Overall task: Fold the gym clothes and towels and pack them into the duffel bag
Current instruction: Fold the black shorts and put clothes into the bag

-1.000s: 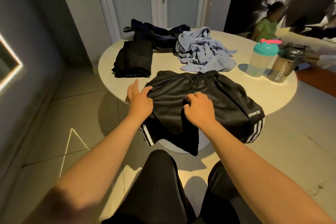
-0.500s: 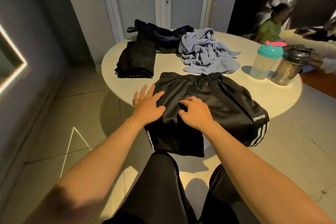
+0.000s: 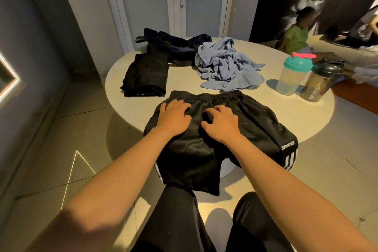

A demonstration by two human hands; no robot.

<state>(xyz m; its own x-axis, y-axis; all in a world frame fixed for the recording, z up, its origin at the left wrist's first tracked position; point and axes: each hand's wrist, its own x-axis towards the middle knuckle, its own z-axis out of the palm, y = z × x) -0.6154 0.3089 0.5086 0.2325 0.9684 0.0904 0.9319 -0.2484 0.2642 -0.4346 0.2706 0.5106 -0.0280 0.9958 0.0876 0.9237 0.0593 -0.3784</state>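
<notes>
Black shorts (image 3: 251, 127) with white side stripes and a "SPORTS" print lie flat at the near edge of the round table (image 3: 302, 114), their legs hanging over the rim. Both my hands are on the shorts just below the waistband. My left hand (image 3: 173, 117) presses the left half with bent fingers. My right hand (image 3: 219, 124) sits beside it, fingers arched and pinching a fold of the fabric. A crumpled light-blue cloth (image 3: 227, 65) lies behind the shorts. Folded black clothing (image 3: 146, 75) sits at the left, a dark navy garment (image 3: 178, 45) at the back. No duffel bag is in view.
A clear shaker bottle with a teal lid (image 3: 291, 75) and a dark shaker bottle (image 3: 320, 82) stand at the table's right side. A person in a green top (image 3: 296, 36) sits beyond the table. My legs in black trousers (image 3: 178, 221) are below the table edge.
Both hands slid up the shorts from the leg area to just below the waistband and came closer together. My right hand's fingers went from flat to arched.
</notes>
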